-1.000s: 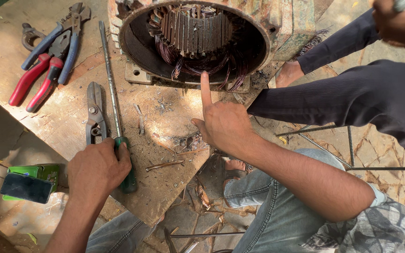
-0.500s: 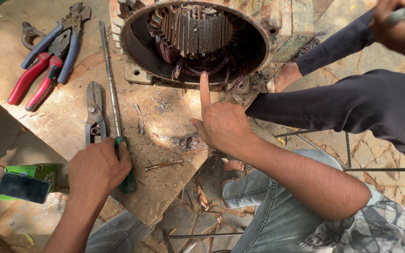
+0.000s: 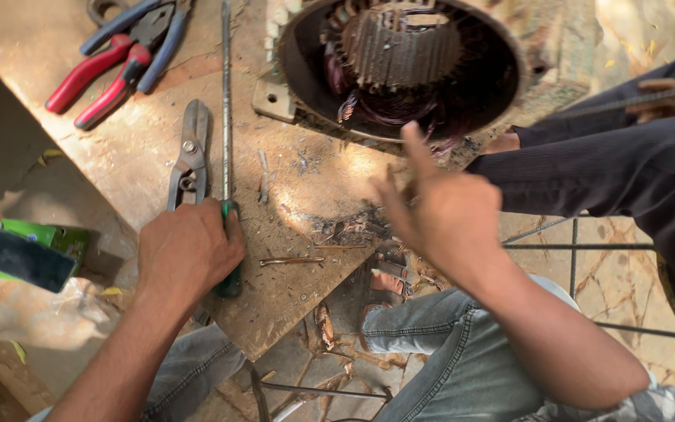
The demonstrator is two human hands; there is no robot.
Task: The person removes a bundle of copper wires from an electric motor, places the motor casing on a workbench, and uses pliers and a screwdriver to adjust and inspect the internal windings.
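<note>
My left hand (image 3: 187,248) grips the green handle of a long screwdriver (image 3: 226,117) that lies on a worn wooden board (image 3: 126,168), its shaft running away from me. My right hand (image 3: 443,211) hovers over the board's right edge, index finger raised toward the motor stator (image 3: 400,66), a round metal housing with copper windings inside. The right hand holds nothing.
Grey metal snips (image 3: 189,152) lie just left of the screwdriver shaft. Red-handled and blue-handled pliers (image 3: 115,59) lie at the far left. A green box with a dark phone (image 3: 29,254) sits on the floor. Another person's dark-clothed leg (image 3: 626,172) is at right.
The view has moved closer. My right hand has lifted off the board and shifted slightly, blurred, with its index finger still pointing at the stator. My left hand stays on the screwdriver handle.
</note>
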